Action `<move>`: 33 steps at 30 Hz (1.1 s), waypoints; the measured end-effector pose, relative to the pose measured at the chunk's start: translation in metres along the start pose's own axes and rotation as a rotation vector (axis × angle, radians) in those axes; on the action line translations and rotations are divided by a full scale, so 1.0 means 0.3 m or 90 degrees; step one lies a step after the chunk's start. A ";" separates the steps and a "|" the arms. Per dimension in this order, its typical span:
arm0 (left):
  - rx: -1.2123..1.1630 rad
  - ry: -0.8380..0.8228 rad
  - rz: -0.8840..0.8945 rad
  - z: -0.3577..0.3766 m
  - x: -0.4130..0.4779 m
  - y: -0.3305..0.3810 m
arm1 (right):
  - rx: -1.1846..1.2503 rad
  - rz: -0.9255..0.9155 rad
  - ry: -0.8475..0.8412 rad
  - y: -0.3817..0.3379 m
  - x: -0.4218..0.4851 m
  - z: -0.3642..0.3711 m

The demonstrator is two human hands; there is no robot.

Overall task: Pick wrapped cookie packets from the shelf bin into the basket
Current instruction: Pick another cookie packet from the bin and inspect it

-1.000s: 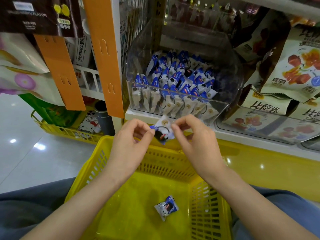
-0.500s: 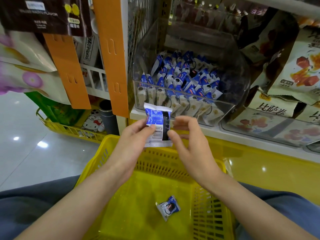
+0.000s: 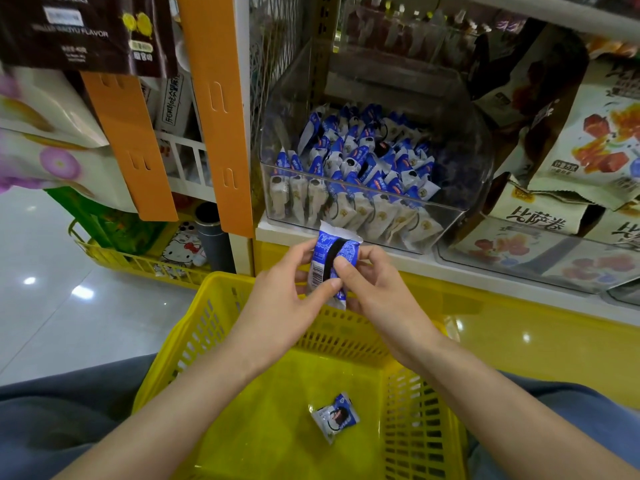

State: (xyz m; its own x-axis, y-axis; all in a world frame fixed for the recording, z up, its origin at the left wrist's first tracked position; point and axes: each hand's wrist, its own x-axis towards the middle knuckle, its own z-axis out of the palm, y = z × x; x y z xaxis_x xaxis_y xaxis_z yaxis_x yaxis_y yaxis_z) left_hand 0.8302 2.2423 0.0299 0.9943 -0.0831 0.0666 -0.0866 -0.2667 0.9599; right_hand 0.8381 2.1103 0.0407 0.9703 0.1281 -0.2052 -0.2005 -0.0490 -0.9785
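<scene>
- The left hand (image 3: 284, 296) and right hand (image 3: 377, 289) met over the far rim of the yellow basket (image 3: 197, 337), and both pinched one held packet (image 3: 329, 258) between thumb and fingers.
- The fingers behind the wrapper were mostly hidden. Only the two thumbs showed plainly on its front.
- The held packet stood roughly upright, blue and white with a dark band down its face and a barcode at its left edge. Its small print could not be read.
- It hung above the basket and just in front of the clear bin (image 3: 450, 223), touching neither.
- One loose packet (image 3: 335, 415) lay flat on the basket floor, well below the hands.
- The near part of the basket ran out of view at the bottom edge.
- The pile (image 3: 360, 168) in the bin was too crowded and overlapped to count. A row stood against the front wall, with more heaped behind.
- The bin's curved back blurred into reflections.
- Two orange strips (image 3: 221, 116) hung at the left of the shelf.
- A second basket (image 3: 138, 263) sat on the floor behind them, partly hidden.
- Snack bags (image 3: 588, 140) on the right were cut off by the edge.
- Counted: two hands, two baskets, two packets outside the bin.
</scene>
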 end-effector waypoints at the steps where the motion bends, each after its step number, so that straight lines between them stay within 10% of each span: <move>1: 0.004 -0.017 0.000 -0.001 0.000 -0.004 | -0.005 -0.007 -0.003 0.001 0.000 0.002; 15: 0.374 0.004 0.117 -0.035 -0.003 -0.031 | -0.186 -0.087 -0.026 0.037 -0.006 0.015; 33: 0.051 -0.036 -0.032 0.003 0.011 -0.042 | -0.134 -0.082 0.015 0.037 0.015 -0.001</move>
State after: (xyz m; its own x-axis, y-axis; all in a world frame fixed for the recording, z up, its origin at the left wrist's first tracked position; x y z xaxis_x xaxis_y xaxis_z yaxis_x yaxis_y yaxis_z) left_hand 0.8345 2.2445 0.0178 0.9925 -0.1219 0.0018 -0.0444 -0.3474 0.9367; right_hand 0.8402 2.1101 0.0288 0.9894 0.1234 -0.0768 -0.0455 -0.2390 -0.9700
